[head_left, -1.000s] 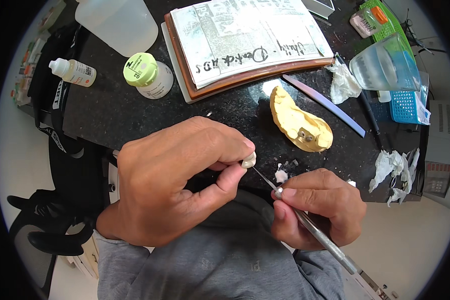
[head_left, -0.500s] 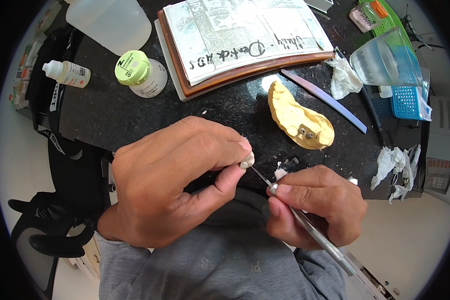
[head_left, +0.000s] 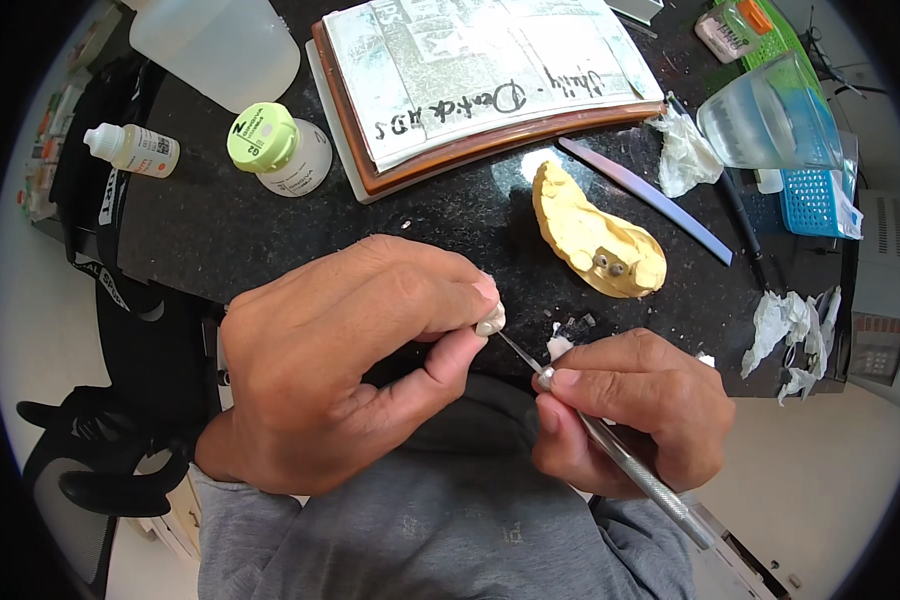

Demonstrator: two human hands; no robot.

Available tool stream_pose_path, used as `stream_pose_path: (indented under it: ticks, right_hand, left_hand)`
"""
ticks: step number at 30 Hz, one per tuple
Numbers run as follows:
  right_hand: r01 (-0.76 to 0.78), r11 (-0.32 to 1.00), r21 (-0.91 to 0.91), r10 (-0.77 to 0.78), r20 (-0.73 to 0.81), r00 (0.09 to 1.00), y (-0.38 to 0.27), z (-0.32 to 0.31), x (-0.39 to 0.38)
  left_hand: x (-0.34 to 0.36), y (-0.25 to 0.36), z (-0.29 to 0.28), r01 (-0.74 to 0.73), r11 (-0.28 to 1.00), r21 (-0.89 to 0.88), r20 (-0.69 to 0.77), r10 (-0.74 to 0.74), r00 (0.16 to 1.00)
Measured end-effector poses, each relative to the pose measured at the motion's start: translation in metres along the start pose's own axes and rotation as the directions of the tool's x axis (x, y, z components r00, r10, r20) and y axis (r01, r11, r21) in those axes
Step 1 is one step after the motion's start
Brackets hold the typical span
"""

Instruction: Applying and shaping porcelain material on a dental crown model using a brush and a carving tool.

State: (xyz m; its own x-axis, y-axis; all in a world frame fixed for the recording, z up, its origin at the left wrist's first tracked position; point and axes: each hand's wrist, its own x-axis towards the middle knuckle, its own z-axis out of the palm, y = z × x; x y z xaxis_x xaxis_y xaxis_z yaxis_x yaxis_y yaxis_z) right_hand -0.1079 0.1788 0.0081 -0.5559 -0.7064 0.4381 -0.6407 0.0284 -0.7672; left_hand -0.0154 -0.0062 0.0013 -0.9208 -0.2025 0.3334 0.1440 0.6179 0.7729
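Observation:
Between the thumb and fingertips of my left hand (head_left: 350, 360) is pinched a small off-white dental crown (head_left: 491, 321), partly covered by the fingers. My right hand (head_left: 645, 405) grips a slim metal carving knife (head_left: 625, 462) like a pen, its knurled handle slanting down to the lower right. The thin tip of the knife reaches the crown's edge and appears to touch it. Beyond my hands, a yellow plaster dental model (head_left: 595, 235) lies on the dark table, with two small grey stumps showing on it.
A paper-covered pad (head_left: 500, 85) lies at the back. A green-lidded jar (head_left: 280, 150), a dropper bottle (head_left: 133, 150) and a translucent container (head_left: 220, 50) stand left. To the right are a nail file (head_left: 650, 200), crumpled tissue (head_left: 688, 155), a glass of liquid (head_left: 765, 120) and a blue basket (head_left: 812, 203).
The crown has turned slightly in my left fingers, and the knife tip sits a touch further left. Otherwise both hands hold nearly the same place.

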Motion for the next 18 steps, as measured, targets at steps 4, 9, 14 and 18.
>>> stream_pose_path:
  ticks: [4,9,14,18]
  right_hand:
    - [0.001,1.0,-0.006,-0.001,0.012,1.0,0.0003,0.0003,-0.0001]
    - [0.01,1.0,-0.008,-0.01,-0.008,1.0,0.001,0.001,-0.0016]
    - [0.017,1.0,0.011,-0.016,-0.023,1.0,0.0021,0.0005,-0.0025]
    - [0.026,1.0,-0.014,-0.025,0.016,1.0,0.0011,-0.0008,-0.0001]
  left_hand:
    - [0.0003,-0.0011,-0.0003,-0.017,1.0,0.006,0.004,0.017,1.0]
    - [0.0,-0.0006,-0.0003,-0.006,1.0,-0.003,0.002,0.006,1.0]
    - [-0.0001,-0.0015,-0.0003,-0.007,1.0,-0.008,0.004,0.007,1.0]
    - [0.0003,-0.0006,-0.0006,0.0,1.0,-0.011,0.007,0.0,1.0]
